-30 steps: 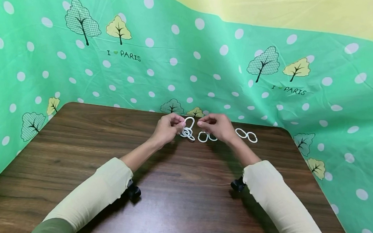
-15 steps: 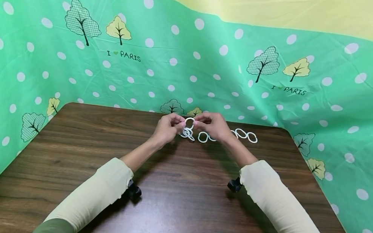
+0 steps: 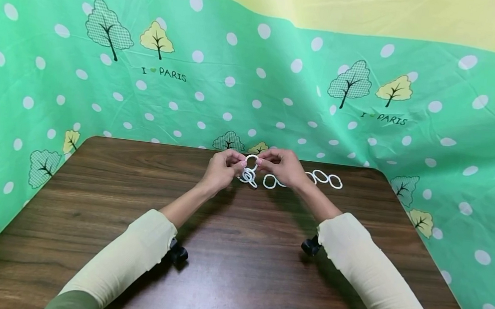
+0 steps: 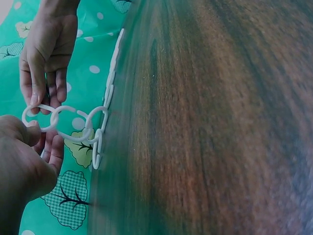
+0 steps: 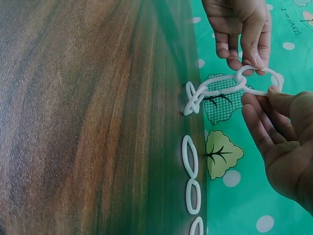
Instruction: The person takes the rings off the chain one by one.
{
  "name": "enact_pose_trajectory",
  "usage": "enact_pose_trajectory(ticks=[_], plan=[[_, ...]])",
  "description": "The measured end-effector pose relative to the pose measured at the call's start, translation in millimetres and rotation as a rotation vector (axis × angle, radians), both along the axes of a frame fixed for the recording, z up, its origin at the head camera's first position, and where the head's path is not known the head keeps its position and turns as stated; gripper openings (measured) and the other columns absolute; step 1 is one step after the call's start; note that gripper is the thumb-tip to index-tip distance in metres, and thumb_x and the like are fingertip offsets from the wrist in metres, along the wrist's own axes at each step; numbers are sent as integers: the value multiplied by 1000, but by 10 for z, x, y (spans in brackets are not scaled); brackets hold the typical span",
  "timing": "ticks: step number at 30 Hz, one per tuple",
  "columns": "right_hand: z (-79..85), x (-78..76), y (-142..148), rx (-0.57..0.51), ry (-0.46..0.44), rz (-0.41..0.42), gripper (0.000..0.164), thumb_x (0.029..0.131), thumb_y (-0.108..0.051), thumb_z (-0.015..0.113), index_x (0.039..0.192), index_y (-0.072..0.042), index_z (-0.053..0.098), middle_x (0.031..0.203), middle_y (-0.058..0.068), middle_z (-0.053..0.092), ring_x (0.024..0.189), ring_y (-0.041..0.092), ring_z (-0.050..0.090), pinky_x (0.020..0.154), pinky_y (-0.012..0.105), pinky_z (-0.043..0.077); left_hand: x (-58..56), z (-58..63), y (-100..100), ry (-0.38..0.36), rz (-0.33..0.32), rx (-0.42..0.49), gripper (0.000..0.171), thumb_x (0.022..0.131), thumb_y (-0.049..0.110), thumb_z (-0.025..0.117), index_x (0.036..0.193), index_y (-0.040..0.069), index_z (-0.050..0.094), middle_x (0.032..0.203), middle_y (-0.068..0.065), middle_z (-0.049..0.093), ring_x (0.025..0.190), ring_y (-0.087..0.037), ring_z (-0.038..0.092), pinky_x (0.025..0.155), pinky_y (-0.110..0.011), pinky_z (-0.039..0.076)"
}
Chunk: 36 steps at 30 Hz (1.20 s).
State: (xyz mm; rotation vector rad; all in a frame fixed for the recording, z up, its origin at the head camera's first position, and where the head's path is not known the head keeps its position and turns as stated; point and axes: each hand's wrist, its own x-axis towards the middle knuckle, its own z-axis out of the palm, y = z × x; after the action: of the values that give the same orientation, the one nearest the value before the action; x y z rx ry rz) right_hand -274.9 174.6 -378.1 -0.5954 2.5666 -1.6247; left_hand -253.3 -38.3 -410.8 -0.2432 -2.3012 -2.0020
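Near the far edge of the table, my left hand (image 3: 223, 171) pinches one side of a white oval chain link (image 5: 280, 81) between thumb and fingers. My right hand (image 3: 286, 167) pinches the same link from the opposite side. In both wrist views this link is raised and threaded through a second white link (image 5: 220, 77). Below it, more joined white links (image 5: 188, 104) hang down in a small bunch close over the tabletop. Right of the bunch lies a row of loose white links (image 5: 185, 152), partly hidden by my right hand in the head view.
The dark wood-grain table (image 3: 236, 264) stretches toward me, its far edge just behind the links. A green polka-dot cloth (image 3: 220, 66) printed with trees hangs around the back and sides. A black wrist camera (image 3: 179, 254) sits under the left sleeve, another (image 3: 312, 245) under the right.
My right hand has moved left from beside the raised link and now pinches it. Another loose link shows behind that hand. The left hand has stayed in place.
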Motion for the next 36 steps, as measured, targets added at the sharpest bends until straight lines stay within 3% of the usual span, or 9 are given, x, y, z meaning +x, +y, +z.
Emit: enact_pose_trajectory(ticks=[4,7,12,15,21,25,30,36], plan=[[14,3,7,10,-3,-12,23,107,-5,76,121,13,77,105,33,81,79,9,79,93,59,68,-5,-24,6,4,5,-2,13,106,3,78,116,-4,76,103,-18,80,80,-10,69,77,-26,63],[26,4,9,19,-6,-16,23,108,-7,77,121,12,77,105,33,81,75,2,76,93,58,69,-6,-41,7,-2,13,7,13,106,3,78,116,-4,76,104,-19,80,81,-9,70,85,-39,69],[60,0,22,32,-20,-23,23,108,-8,77,122,10,78,106,31,82,77,4,77,95,60,68,17,-58,2,-29,19,-18,14,106,7,79,117,-3,75,105,-20,81,89,-37,78,89,-53,69],[78,2,41,42,-23,-31,22,108,-10,77,121,8,79,105,30,82,78,5,77,95,59,68,38,-75,6,-50,16,-46,16,106,12,80,115,-1,76,100,-16,81,89,-42,78,81,-48,68],[77,-18,60,49,-31,-43,22,108,-11,78,121,7,79,106,29,82,78,6,77,86,39,72,76,-100,43,-96,11,-92,18,104,18,84,111,2,77,89,-6,80,71,-17,72,59,-30,58],[85,-24,62,49,-33,-49,23,108,-12,78,122,7,79,107,29,82,79,5,77,79,25,69,102,-111,65,-114,-12,-122,19,101,19,88,108,3,80,89,-6,81,75,-23,75,58,-28,57],[113,-7,51,37,-32,-48,23,109,-12,77,121,7,79,107,30,82,80,6,77,78,23,68,137,-123,101,-57,-30,-209,19,96,20,92,105,5,85,89,-8,83,78,-31,78,59,-24,55],[118,-7,49,45,-25,-51,25,109,-15,77,121,7,79,107,29,82,78,5,77,77,23,68,128,-137,147,17,-30,-269,16,95,18,92,105,6,87,92,-8,85,75,-28,77,58,-21,53]])
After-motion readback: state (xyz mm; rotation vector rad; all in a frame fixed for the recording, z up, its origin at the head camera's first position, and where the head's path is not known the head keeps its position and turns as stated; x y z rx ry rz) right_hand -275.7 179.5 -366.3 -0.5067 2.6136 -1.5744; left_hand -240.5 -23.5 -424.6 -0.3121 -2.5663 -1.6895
